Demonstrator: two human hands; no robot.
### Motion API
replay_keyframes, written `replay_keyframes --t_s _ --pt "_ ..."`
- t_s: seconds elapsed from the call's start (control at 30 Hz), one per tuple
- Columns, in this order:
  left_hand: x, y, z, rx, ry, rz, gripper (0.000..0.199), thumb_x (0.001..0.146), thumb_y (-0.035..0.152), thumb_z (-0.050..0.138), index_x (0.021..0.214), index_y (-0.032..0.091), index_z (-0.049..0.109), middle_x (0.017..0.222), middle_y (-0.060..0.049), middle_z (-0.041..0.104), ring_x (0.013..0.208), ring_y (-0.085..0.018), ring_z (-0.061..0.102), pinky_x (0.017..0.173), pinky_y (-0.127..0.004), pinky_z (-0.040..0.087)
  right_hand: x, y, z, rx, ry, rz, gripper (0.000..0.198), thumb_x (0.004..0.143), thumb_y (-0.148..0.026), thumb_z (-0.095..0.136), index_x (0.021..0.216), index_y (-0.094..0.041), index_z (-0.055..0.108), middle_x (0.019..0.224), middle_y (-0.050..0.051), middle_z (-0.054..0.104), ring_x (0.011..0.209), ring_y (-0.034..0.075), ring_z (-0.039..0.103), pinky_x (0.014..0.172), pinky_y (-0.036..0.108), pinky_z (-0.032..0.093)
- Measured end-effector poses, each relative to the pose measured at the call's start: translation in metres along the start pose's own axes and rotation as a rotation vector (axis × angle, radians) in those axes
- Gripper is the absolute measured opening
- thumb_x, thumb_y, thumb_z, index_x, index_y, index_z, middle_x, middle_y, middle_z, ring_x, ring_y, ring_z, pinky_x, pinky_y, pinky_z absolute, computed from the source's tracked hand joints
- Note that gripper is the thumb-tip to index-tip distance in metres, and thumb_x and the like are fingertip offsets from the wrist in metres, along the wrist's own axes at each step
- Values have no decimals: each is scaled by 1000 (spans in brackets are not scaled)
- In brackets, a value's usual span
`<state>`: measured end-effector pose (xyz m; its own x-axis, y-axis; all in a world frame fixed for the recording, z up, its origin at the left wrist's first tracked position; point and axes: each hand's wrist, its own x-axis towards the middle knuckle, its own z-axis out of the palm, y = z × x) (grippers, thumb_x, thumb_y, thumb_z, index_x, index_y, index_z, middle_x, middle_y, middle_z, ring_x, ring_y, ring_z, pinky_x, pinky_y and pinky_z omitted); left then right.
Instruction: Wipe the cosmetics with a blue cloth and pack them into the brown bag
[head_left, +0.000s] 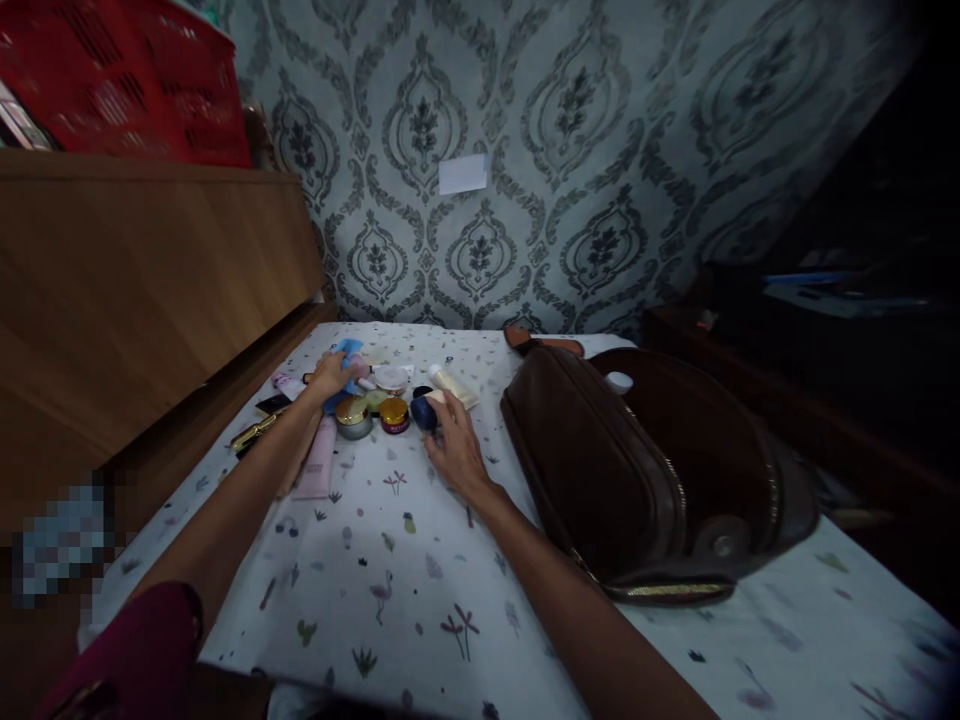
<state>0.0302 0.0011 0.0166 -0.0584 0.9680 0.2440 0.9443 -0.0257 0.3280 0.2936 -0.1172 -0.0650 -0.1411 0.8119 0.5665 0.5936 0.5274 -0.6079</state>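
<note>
Container [424, 413] lies toward the cloth's [420, 650] far edge, dark end facing its left edge, pinched in my right hand [459, 450]; my left hand [328, 380] touches blue wrapping [349, 350], its hold unclear.

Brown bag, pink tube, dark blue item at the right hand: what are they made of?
Brown bag: leather or imitation, can't tell which; smooth with a dull sheen. Its zip edging looks metallic, gold-toned.
Pink tube: probably soft matte plastic; evenly pale, with a broad flat end.
Dark blue item at the right hand: perhaps hard plastic; smooth, rounded.
</note>
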Motion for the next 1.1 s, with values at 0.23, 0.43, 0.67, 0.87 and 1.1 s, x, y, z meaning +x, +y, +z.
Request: replay_keyframes --t_s 0.23,0.43,0.67,0.87,1.1 --pt "3 2 5 85 -6 -19 37 88 35 55 117 14 64 118 -15 64 111 -29 61 97 -37 46 1 0 0 -5 -9 -1 55 83 -19 52 138 -15 51 153 17 36 142 30 36 115 47 38" --pt "-12 14 -3 100 113 29 39 92 24 49 128 14 58 121 -16 60 114 -30 59 94 -39 48 1 2 1 5 -1 5 55 83 -20 52 138 -17 51 153 16 35 142 30 36 114 49 38" --pt "-43 52 -3 113 20 400 30 94 19 45 115 17 66 112 -12 62 109 -26 57 98 -38 44 2 4 4 -24 40 -40 55 82 -18 52 136 -15 52 150 17 38 141 31 37 115 49 36" --pt "-89 71 13 119 -65 626 23 94 37 55 104 19 66 103 -11 64 101 -27 58 91 -39 46 2 6 6 -9 51 -49 56 81 -17 52 137 -17 51 150 16 38 141 30 37 116 51 35" --pt "-120 69 15 112 -41 691 23 94 26 50 112 19 62 116 -13 60 109 -30 54 93 -43 45 1 6 6 -13 56 -30 57 81 -17 52 139 -17 50 151 16 38 141 30 37 116 51 35"
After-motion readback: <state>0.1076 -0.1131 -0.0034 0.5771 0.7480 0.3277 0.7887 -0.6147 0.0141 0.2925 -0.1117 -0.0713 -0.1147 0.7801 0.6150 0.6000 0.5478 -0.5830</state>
